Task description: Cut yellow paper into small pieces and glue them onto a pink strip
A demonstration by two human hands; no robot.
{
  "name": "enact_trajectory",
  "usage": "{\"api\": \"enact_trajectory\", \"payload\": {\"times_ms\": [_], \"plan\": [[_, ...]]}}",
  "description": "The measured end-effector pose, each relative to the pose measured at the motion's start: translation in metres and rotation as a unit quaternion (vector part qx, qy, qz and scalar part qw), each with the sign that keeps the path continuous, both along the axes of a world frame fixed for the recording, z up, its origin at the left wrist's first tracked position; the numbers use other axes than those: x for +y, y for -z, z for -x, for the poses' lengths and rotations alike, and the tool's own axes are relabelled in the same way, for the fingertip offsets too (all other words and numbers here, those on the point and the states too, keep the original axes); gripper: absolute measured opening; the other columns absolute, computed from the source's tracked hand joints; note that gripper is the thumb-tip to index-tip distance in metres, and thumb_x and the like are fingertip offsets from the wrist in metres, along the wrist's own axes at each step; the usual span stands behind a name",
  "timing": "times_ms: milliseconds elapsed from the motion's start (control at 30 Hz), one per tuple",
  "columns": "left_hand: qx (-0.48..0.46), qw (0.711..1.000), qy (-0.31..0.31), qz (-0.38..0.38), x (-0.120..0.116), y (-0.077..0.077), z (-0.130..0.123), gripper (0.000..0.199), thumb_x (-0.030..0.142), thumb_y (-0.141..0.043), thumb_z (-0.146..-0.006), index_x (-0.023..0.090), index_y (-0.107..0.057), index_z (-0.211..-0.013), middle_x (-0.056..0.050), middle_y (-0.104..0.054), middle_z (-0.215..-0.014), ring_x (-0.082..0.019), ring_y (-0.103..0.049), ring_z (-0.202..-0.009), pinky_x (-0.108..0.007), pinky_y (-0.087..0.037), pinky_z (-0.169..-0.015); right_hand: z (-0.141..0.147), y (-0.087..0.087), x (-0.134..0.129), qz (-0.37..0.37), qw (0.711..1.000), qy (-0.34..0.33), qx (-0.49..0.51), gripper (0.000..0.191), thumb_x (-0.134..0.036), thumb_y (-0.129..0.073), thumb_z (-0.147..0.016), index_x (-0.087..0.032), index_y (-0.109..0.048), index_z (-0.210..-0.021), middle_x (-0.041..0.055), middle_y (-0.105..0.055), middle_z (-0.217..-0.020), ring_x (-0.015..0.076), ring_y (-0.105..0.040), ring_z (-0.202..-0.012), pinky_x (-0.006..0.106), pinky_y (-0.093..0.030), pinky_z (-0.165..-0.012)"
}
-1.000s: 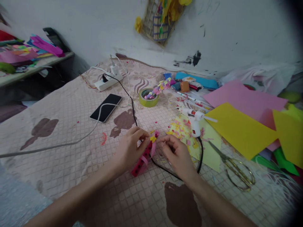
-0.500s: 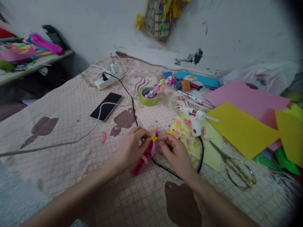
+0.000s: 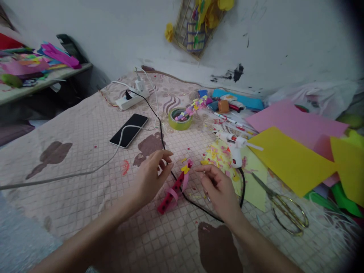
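Note:
A dark pink paper strip with black dots (image 3: pixel 172 194) lies slanted on the tablecloth, a lighter pink ribbon (image 3: pixel 173 193) curling around it. Near its upper end sits a small yellow paper cutout (image 3: pixel 185 169). My left hand (image 3: pixel 153 172) hovers just left of the strip, thumb and index finger apart, holding nothing visible. On the other side is my right hand (image 3: pixel 218 189), its index finger stretched toward the yellow piece without touching it. That hand's thumb is apart from the index finger, and the other fingers are curled and partly hidden.
A white glue gun (image 3: pixel 235 149) rests on pale yellow paper (image 3: pixel 254 189) strewn with scraps; its black cord passes by the strip. Gold-handled scissors (image 3: pixel 287 208) lie right. Farther back are a tape roll (image 3: pixel 180 123), a phone (image 3: pixel 129 130), a power strip (image 3: pixel 132 99) and coloured sheets (image 3: pixel 292 157).
Both hands have let go of the dotted strip and drawn apart, the left to the left and the right to the right. The strip now lies uncovered between them.

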State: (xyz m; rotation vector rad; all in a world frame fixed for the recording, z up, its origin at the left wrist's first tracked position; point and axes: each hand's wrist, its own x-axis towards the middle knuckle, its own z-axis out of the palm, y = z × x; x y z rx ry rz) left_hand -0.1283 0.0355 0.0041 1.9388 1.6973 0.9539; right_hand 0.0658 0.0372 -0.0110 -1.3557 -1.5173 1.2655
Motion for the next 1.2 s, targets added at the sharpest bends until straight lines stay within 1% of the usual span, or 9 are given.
{"api": "enact_trajectory", "payload": {"times_ms": [100, 233, 433, 567, 700, 833, 967, 1033, 1200], "plan": [[0.016, 0.999, -0.031, -0.008, 0.001, -0.001, 0.015, 0.009, 0.02, -0.049, -0.083, 0.018, -0.057, -0.084, -0.001, -0.06, -0.074, -0.011, -0.052, -0.062, -0.024, -0.041, -0.056, -0.005, 0.003, -0.005, 0.017, 1.0, 0.005, 0.008, 0.015, -0.027, -0.048, -0.081, -0.017, -0.056, -0.089, -0.0068, -0.038, -0.052, 0.0089, -0.034, -0.043, 0.021, -0.029, -0.041], [0.041, 0.997, -0.063, 0.01, 0.0, -0.002, 0.024, 0.019, 0.028, -0.048, -0.084, 0.017, -0.055, -0.07, 0.001, -0.055, -0.061, -0.011, -0.048, -0.054, -0.024, -0.037, -0.051, -0.008, 0.007, -0.009, 0.023, 1.0, 0.004, 0.005, 0.014, -0.029, -0.049, -0.081, -0.017, -0.057, -0.084, -0.0059, -0.04, -0.053, 0.0089, -0.035, -0.044, 0.021, -0.028, -0.041], [0.037, 0.999, -0.008, -0.028, 0.002, -0.005, 0.009, 0.012, 0.021, -0.048, -0.084, 0.019, -0.059, -0.086, -0.002, -0.06, -0.08, -0.013, -0.054, -0.071, -0.025, -0.042, -0.062, -0.004, 0.006, -0.009, 0.021, 1.0, -0.015, -0.008, 0.015, -0.025, -0.047, -0.081, -0.018, -0.059, -0.088, -0.0054, -0.042, -0.054, 0.0099, -0.038, -0.045, 0.021, -0.03, -0.042], [0.048, 0.999, 0.024, -0.009, 0.008, -0.008, 0.0, 0.015, 0.023, -0.048, -0.084, 0.017, -0.059, -0.074, -0.001, -0.059, -0.069, -0.012, -0.053, -0.066, -0.024, -0.039, -0.059, -0.004, 0.006, -0.008, 0.011, 0.999, -0.027, -0.019, 0.014, -0.021, -0.048, -0.08, -0.017, -0.059, -0.088, -0.0046, -0.044, -0.055, 0.0101, -0.038, -0.047, 0.021, -0.029, -0.044], [0.032, 0.999, 0.006, 0.035, 0.012, -0.011, 0.0, 0.018, 0.024, -0.045, -0.085, 0.017, -0.057, -0.075, 0.003, -0.053, -0.057, -0.009, -0.046, -0.05, -0.021, -0.033, -0.049, -0.004, 0.008, -0.007, 0.026, 0.999, -0.022, -0.022, 0.012, -0.021, -0.049, -0.078, -0.017, -0.058, -0.086, -0.0055, -0.043, -0.053, 0.01, -0.036, -0.045, 0.021, -0.028, -0.042], [-0.046, 0.996, 0.01, 0.077, 0.016, -0.009, 0.003, 0.021, 0.025, -0.042, -0.087, 0.016, -0.056, -0.074, 0.003, -0.052, -0.055, -0.007, -0.044, -0.047, -0.02, -0.033, -0.047, -0.004, 0.008, -0.006, 0.046, 0.998, -0.025, -0.021, 0.012, -0.024, -0.05, -0.078, -0.017, -0.057, -0.084, -0.0053, -0.043, -0.053, 0.0097, -0.036, -0.044, 0.021, -0.027, -0.041], [-0.178, 0.974, 0.052, 0.132, 0.02, -0.001, 0.007, 0.021, 0.026, -0.039, -0.088, 0.015, -0.057, -0.088, 0.0, -0.058, -0.068, -0.005, -0.042, -0.044, -0.019, -0.034, -0.042, -0.004, 0.008, -0.005, 0.04, 0.999, -0.029, -0.021, 0.012, -0.027, -0.05, -0.079, -0.017, -0.058, -0.08, -0.004, -0.045, -0.055, 0.0102, -0.039, -0.047, 0.021, -0.029, -0.043], [-0.208, 0.967, 0.059, 0.138, 0.021, 0.001, 0.008, 0.021, 0.025, -0.039, -0.088, 0.015, -0.057, -0.092, -0.001, -0.06, -0.074, -0.005, -0.044, -0.046, -0.018, -0.036, -0.044, -0.004, 0.008, -0.005, 0.037, 0.999, -0.029, -0.02, 0.013, -0.027, -0.05, -0.079, -0.017, -0.057, -0.08, -0.0041, -0.045, -0.055, 0.0104, -0.04, -0.048, 0.021, -0.029, -0.043], [-0.124, 0.987, 0.04, 0.092, 0.019, 0.0, 0.005, 0.014, 0.02, -0.049, -0.082, 0.016, -0.059, -0.09, -0.002, -0.062, -0.076, -0.01, -0.054, -0.064, -0.022, -0.042, -0.057, -0.003, 0.01, -0.004, 0.045, 0.998, -0.026, -0.016, 0.014, -0.028, -0.049, -0.08, -0.016, -0.057, -0.083, -0.0049, -0.044, -0.054, 0.0101, -0.039, -0.047, 0.021, -0.03, -0.044]]}}
